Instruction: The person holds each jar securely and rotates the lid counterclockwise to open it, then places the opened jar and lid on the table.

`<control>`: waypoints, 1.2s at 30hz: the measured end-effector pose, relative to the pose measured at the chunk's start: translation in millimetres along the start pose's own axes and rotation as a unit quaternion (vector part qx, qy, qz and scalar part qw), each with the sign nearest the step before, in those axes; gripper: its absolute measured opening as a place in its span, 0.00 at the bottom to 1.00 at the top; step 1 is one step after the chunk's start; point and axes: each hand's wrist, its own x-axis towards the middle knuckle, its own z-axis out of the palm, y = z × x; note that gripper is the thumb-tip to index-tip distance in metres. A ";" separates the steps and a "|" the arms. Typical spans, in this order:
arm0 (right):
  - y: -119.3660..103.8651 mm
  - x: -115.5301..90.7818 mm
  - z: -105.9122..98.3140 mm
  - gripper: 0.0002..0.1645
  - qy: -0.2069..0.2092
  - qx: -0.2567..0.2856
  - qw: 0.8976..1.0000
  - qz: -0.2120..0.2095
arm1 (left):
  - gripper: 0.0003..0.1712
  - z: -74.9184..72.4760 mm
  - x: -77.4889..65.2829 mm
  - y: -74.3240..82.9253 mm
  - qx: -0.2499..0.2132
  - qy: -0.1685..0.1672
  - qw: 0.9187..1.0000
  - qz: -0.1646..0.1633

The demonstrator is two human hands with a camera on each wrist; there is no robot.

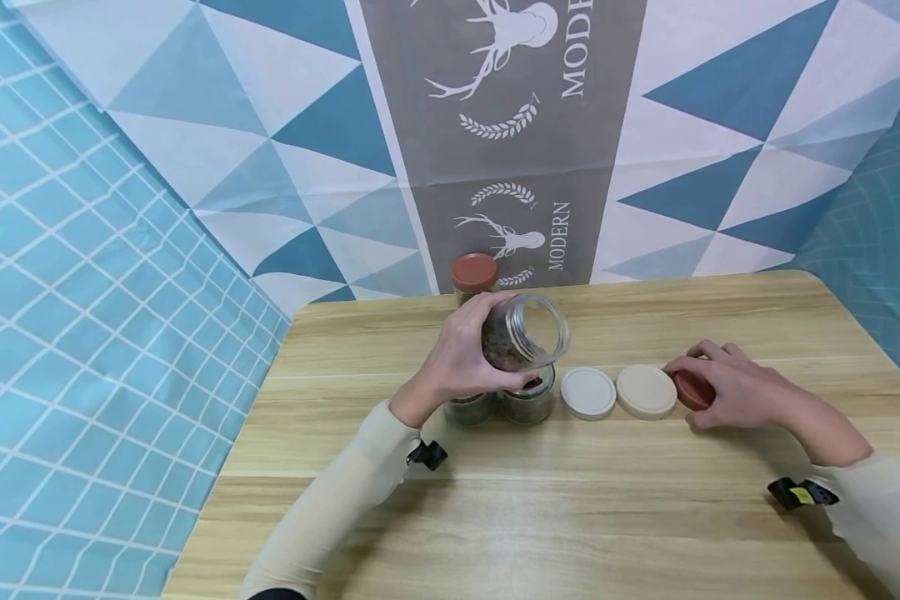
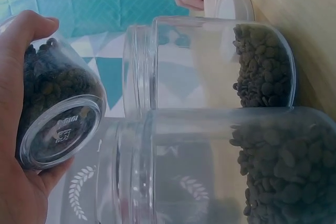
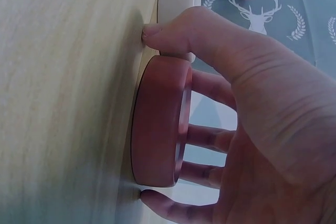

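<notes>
My left hand (image 1: 461, 346) grips a glass jar (image 1: 504, 337) of dark, bean-like pieces, tilted so that its open mouth faces right. The left wrist view shows the base of this held jar (image 2: 62, 132), with the thumb and fingers round its side. Close below it stand two uncapped glass jars, one nearer the right (image 1: 528, 406) and one to its left (image 1: 468, 410), both partly filled with similar dark pieces (image 2: 265, 69). My right hand (image 1: 746, 387) curls its fingers and thumb round a red lid (image 3: 160, 121) lying on the table.
A white lid (image 1: 588, 393) and a cream lid (image 1: 646, 392) lie in a row between the uncapped jars and the red lid. Behind my left hand stands a jar with a red lid (image 1: 474, 272). Patterned cloth (image 1: 330, 167) hangs at the back edge of the wooden table (image 1: 532, 517).
</notes>
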 end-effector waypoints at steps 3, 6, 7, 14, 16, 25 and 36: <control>-0.9 0.7 -0.3 0.47 0.000 0.001 1.000 0.000 | 0.58 -0.9 -2.2 -1.1 -0.004 0.004 1.000 -0.003; -1.3 1.1 -0.4 0.47 0.000 0.000 1.000 0.000 | 0.57 -1.5 -5.8 -3.4 -0.009 0.007 1.000 -0.010; -1.2 1.2 -0.4 0.47 0.001 0.000 1.000 -0.001 | 0.56 -2.2 -7.0 -4.1 -0.011 0.009 1.000 -0.013; -0.4 1.5 -0.1 0.47 0.001 0.000 1.000 -0.001 | 0.55 -12.0 -15.1 -8.7 -0.036 0.020 0.999 -0.027; -0.6 1.4 0.1 0.47 0.002 0.002 1.000 -0.002 | 0.56 -15.9 -18.1 -10.5 -0.039 0.022 0.998 -0.033; -3.4 1.0 -0.1 0.47 -0.002 0.003 1.000 0.000 | 0.57 -32.4 -34.1 -17.9 -0.033 0.028 0.997 -0.060; -5.9 -0.4 -1.1 0.47 -0.006 0.010 1.000 0.001 | 0.56 -52.8 -56.9 -28.8 -0.011 0.064 0.994 -0.083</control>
